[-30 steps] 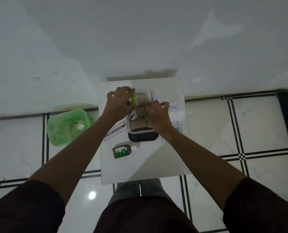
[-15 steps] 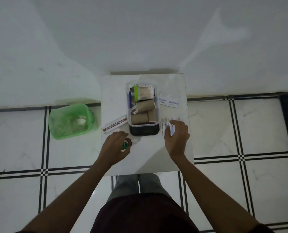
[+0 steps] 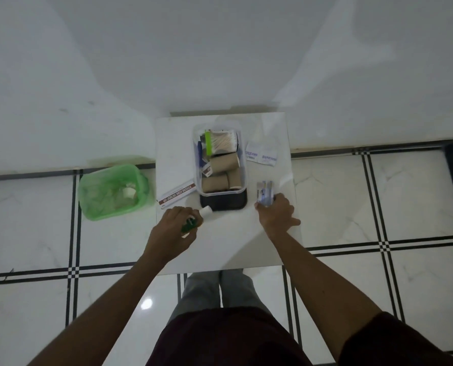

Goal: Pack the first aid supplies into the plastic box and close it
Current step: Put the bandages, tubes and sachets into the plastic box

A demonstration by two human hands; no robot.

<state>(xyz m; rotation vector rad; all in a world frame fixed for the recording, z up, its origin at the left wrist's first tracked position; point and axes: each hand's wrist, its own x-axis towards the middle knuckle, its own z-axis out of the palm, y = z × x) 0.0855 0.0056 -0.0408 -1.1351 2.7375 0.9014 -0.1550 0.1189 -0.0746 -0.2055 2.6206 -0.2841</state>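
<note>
Nearest, the left hand point(image 3: 176, 227) curls around a small bottle point(image 3: 193, 220), and the right hand point(image 3: 275, 213) pinches a pack of plasters point(image 3: 264, 192), probably both bound for the box point(image 3: 220, 161). It sits mid-table just beyond, open and clear-walled, with tan bandage rolls point(image 3: 221, 171) and swabs inside, on a black lid point(image 3: 223, 202). Sachets point(image 3: 261, 153) lie to its right.

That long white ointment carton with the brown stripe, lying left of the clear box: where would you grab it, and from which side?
Grip the long white ointment carton across its narrow width near the middle, coming from above. It lies flat and slanted on the white table, with its far end close against the clear plastic box, so its long edges are the free ones.
</note>
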